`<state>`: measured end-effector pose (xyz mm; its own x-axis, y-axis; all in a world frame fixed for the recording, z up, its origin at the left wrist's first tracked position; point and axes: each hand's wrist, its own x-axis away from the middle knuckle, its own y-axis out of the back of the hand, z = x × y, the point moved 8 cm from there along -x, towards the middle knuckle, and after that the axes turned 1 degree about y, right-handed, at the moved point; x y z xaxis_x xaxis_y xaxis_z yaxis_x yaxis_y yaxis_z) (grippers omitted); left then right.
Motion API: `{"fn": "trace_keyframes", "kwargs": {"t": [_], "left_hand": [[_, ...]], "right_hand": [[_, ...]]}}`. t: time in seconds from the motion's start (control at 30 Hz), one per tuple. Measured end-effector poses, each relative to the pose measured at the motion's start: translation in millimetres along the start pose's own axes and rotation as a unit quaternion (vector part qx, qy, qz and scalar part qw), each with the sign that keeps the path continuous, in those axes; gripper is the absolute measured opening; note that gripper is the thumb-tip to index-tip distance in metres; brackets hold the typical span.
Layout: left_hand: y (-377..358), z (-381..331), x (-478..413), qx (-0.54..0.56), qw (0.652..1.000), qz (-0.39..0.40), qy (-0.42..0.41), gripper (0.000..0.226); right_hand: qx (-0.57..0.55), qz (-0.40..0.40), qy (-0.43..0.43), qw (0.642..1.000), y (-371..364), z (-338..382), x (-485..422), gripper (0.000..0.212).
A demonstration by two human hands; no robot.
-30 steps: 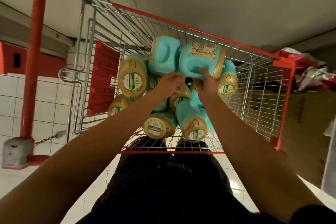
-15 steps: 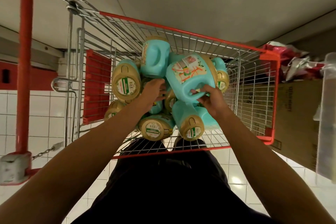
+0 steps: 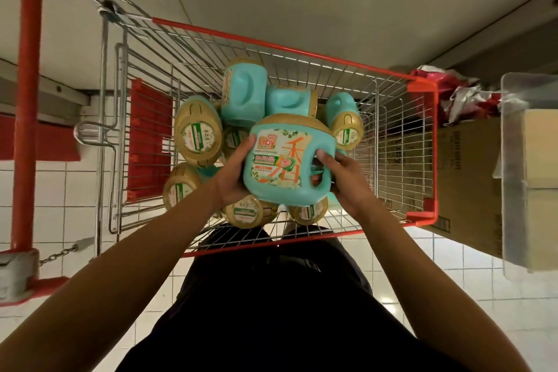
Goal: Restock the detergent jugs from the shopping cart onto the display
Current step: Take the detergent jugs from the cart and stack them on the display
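Your left hand [image 3: 234, 178] and right hand [image 3: 341, 181] both grasping one teal detergent jug [image 3: 287, 157], label up, above the jugs [image 3: 197, 133] piled in the cart [image 3: 422, 148]

Both bare forearms reach from the lower corners of the frame toward its centre, converging. The left hand [image 3: 234, 177] sits left of centre, palm turned inward, fingers wrapped around the side of the teal plastic detergent jug [image 3: 285, 160]. The right hand [image 3: 342, 181] sits right of centre, fingers hooked through the jug's handle, thumb on top.
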<state>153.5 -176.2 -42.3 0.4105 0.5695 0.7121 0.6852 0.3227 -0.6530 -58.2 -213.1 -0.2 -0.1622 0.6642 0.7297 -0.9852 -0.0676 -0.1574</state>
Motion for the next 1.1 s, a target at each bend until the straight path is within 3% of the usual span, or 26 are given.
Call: {"fn": "trace_keyframes", "kwargs": {"t": [0.2,0.5,0.77,0.93,1.1], "left_hand": [[3.3,12.7,15.8,-0.024,0.996,-0.066,-0.048,0.052],[-28.6,31.4,36.3,-0.096,0.993,-0.052,-0.039,0.049],[-92.1,73.2,29.4,-0.162,0.986,-0.012,0.018,0.043],[-136.8,111.3,19.8,-0.256,0.966,0.009,0.027,0.056],[-178.2,173.5,14.1,-0.328,0.943,0.022,0.047,0.049]], "right_hand": [[0.043,-0.104,0.033,0.993,-4.0,-16.0,15.8,0.043],[-0.003,-0.163,0.045,0.986,4.9,-41.7,58.6,0.054],[-0.088,-0.223,0.062,0.969,59.1,-60.6,113.2,0.058],[-0.133,-0.25,0.095,0.954,104.0,-81.4,155.9,0.072],[-0.165,-0.293,0.107,0.936,162.6,-116.0,204.6,0.062]]}}
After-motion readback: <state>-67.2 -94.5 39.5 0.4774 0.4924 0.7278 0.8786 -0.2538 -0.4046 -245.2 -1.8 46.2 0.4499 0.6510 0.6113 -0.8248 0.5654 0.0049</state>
